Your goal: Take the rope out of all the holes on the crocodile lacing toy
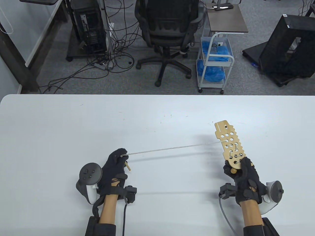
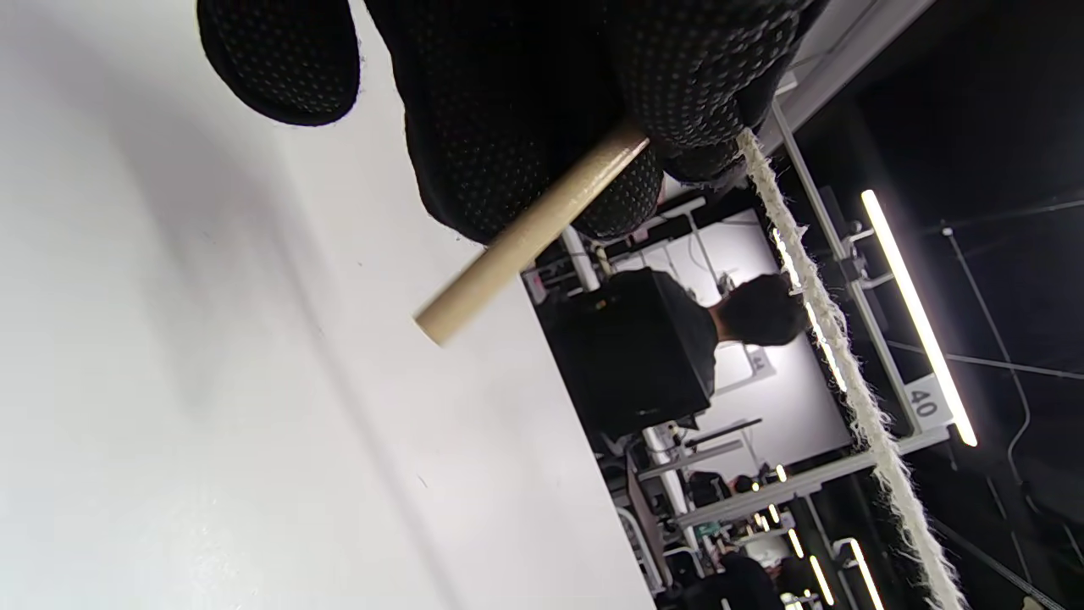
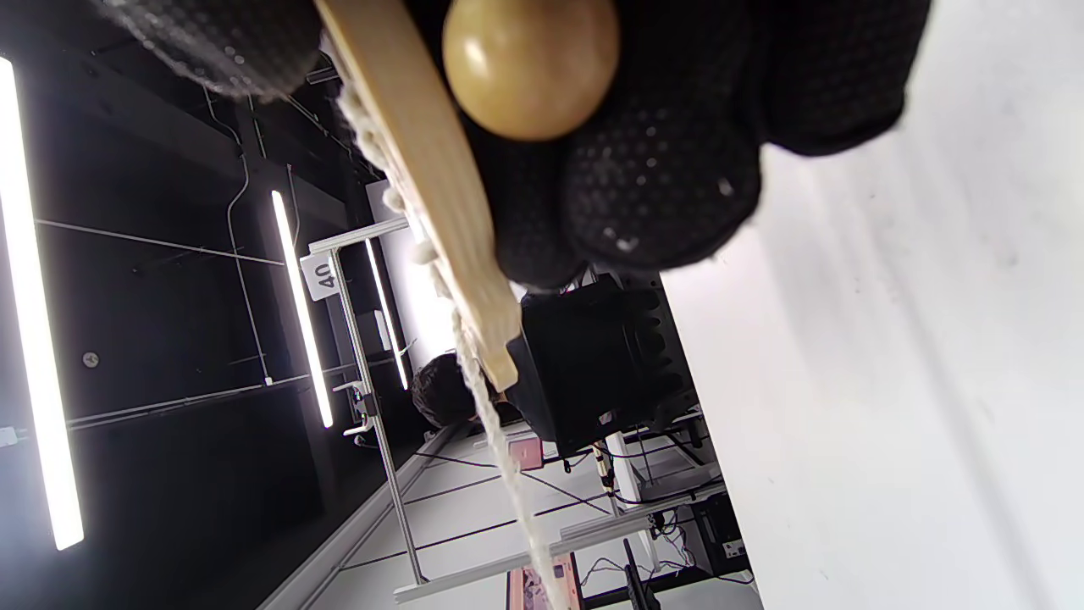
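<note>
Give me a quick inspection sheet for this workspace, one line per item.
Surface: white table, faint specks.
Job's things: tan wooden crocodile lacing board held up; white rope taut from a mid-board hole, still laced through lower holes.
Clutter: nothing seen on the table.
Grippers: left hand pinches the rope, wooden needle poking out; right hand grips the board's lower end by a round wooden bead.
Cables: glove leads at both wrists; floor cables.
Surroundings: black office chair, white cart, black computer tower.

The scene holds one wooden lacing board (image 1: pixel 230 145), one rope (image 1: pixel 172 148) and one wooden needle (image 1: pixel 127 166). There is one wooden bead (image 3: pixel 530 63). Two gloved hands are present, the left hand (image 1: pixel 114 167) and the right hand (image 1: pixel 246 178).
</note>
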`<state>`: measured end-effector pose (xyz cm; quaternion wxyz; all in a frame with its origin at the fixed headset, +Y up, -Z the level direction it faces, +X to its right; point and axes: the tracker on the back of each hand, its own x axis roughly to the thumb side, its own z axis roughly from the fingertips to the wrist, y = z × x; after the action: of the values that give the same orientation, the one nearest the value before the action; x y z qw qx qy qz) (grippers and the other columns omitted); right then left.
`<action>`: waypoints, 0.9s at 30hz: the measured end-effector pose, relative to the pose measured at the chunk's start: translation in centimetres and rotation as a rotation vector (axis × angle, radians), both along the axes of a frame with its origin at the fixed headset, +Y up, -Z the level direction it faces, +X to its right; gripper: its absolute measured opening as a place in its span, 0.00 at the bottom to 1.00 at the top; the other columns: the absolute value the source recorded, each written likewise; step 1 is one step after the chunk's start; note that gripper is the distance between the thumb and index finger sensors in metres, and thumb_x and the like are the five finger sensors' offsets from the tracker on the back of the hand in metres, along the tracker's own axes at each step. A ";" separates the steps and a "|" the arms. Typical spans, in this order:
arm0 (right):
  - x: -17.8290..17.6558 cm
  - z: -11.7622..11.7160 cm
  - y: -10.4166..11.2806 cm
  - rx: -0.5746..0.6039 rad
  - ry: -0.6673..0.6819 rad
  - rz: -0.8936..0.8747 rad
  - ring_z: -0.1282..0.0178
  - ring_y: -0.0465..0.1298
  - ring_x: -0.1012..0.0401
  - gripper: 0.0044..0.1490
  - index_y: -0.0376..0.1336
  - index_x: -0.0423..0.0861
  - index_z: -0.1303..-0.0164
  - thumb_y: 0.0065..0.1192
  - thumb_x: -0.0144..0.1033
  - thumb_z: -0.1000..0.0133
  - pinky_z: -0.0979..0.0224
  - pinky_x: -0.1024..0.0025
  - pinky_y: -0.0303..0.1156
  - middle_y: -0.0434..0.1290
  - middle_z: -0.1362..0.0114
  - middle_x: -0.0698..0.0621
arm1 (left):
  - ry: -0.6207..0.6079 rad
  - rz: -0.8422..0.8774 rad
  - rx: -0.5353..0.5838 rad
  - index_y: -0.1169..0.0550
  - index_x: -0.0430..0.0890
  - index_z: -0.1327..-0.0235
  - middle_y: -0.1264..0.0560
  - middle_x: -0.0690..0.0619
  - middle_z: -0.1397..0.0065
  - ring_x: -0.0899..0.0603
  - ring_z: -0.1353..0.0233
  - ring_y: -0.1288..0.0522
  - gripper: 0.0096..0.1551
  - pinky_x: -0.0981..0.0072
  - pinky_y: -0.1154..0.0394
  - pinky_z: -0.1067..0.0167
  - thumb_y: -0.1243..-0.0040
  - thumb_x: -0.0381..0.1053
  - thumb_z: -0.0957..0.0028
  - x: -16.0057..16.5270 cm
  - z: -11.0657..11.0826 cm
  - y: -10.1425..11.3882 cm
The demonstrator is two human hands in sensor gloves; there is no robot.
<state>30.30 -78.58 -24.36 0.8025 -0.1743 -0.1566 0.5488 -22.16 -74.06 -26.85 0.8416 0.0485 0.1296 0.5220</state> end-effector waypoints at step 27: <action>-5.8 -0.5 1.7 0.080 0.282 0.437 0.60 0.82 0.44 0.32 0.70 0.34 0.47 0.64 0.46 0.48 0.47 0.38 0.73 0.83 0.53 0.35 | -0.241 -0.171 0.134 0.19 0.59 0.43 0.12 0.57 0.50 0.50 0.51 0.14 0.22 0.39 0.25 0.36 0.32 0.53 0.52 5.9 0.3 1.8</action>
<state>24.54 -76.84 -24.81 0.6850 -0.0264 -0.0989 0.7213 -16.29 -72.25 -26.56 0.8874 0.0524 -0.0122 0.4578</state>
